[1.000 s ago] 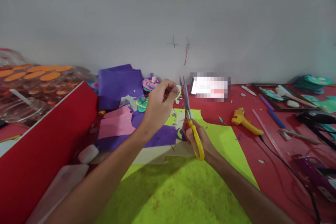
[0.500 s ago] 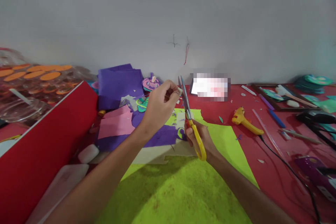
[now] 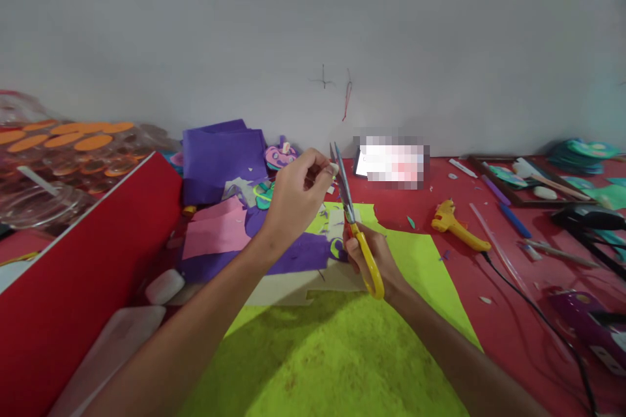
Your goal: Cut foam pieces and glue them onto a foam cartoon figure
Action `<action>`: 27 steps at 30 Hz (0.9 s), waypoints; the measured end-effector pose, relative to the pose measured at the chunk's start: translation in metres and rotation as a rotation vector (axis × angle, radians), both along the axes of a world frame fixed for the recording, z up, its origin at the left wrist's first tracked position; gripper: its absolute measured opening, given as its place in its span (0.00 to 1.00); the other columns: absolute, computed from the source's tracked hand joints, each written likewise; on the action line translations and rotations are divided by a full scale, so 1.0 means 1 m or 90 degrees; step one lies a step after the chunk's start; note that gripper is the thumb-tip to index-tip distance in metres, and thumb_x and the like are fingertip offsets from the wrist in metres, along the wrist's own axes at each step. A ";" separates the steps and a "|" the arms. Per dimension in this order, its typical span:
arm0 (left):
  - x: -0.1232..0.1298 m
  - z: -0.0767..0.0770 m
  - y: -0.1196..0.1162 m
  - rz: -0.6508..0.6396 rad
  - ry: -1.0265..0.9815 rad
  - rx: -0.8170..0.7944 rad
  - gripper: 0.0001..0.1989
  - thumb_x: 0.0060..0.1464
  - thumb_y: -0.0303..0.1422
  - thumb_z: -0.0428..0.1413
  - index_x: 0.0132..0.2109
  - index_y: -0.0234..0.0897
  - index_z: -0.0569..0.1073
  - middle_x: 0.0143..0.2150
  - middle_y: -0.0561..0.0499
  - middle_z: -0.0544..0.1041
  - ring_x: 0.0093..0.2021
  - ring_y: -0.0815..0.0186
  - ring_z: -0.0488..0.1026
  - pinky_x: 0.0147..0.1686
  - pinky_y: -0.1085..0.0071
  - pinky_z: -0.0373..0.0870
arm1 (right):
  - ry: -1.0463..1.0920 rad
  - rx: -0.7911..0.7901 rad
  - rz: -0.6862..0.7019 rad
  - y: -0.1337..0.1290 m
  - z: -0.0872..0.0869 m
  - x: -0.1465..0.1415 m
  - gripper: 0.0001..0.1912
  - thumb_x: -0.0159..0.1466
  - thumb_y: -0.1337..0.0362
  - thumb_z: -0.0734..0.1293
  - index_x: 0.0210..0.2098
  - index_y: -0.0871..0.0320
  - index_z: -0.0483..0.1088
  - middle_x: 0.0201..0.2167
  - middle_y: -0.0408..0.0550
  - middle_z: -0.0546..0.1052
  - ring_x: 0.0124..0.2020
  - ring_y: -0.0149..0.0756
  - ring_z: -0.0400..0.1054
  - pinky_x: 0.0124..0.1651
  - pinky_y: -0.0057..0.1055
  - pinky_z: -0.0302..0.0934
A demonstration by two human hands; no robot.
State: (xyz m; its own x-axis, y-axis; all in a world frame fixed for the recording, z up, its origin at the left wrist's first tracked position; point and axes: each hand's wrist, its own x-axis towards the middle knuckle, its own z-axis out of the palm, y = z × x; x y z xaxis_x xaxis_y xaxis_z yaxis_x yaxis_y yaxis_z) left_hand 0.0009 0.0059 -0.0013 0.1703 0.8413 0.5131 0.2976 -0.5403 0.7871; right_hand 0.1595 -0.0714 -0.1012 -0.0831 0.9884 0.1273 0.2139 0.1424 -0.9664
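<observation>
Between thumb and fingertips my left hand (image 3: 303, 192) pinches a small whitish piece (image 3: 334, 169), too small to make out clearly. My right hand (image 3: 374, 251) is closed on yellow-handled scissors (image 3: 346, 192), whose blades point up and stand slightly apart right beside that piece. Whether the blades touch it I cannot tell. Below both hands lie purple foam sheets (image 3: 303, 254), a cream sheet (image 3: 278, 288) and a yellow-green sheet (image 3: 405, 247). A pink sheet (image 3: 215, 231) rests left of my left wrist, and a pink-and-purple foam figure (image 3: 281, 156) sits behind it.
On the right are a yellow glue gun (image 3: 460, 227) with a black cord, a blue pen (image 3: 516, 220) and a dark-framed tray (image 3: 533, 199). A lit phone (image 3: 391, 163) leans at the grey partition (image 3: 195, 52). Along the left stands a red panel (image 3: 98, 260).
The scissor blades have shifted slightly left, closer to the small whitish piece, and the gap between their tips looks a little changed. My left hand stays nearly in place.
</observation>
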 end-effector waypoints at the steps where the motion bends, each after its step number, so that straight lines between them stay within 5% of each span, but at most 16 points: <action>1: 0.000 0.000 0.000 0.000 0.002 0.002 0.08 0.61 0.28 0.55 0.32 0.38 0.69 0.25 0.56 0.69 0.24 0.72 0.65 0.25 0.72 0.60 | 0.000 -0.002 0.001 0.000 0.000 0.000 0.35 0.62 0.26 0.59 0.30 0.54 0.62 0.18 0.38 0.62 0.19 0.30 0.55 0.21 0.29 0.50; 27: 0.000 -0.004 0.000 0.007 -0.055 -0.047 0.09 0.61 0.26 0.52 0.31 0.39 0.65 0.25 0.55 0.70 0.25 0.71 0.64 0.25 0.71 0.59 | -0.017 0.002 -0.041 0.005 -0.008 0.003 0.34 0.64 0.28 0.60 0.26 0.53 0.60 0.16 0.38 0.59 0.16 0.29 0.55 0.19 0.28 0.48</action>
State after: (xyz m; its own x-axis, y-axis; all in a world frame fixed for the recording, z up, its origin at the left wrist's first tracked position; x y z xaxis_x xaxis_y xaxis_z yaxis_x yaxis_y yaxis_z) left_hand 0.0013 0.0063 -0.0056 0.1188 0.8790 0.4618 0.2327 -0.4768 0.8476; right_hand 0.1621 -0.0668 -0.1097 -0.0227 0.9914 0.1286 0.2479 0.1302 -0.9600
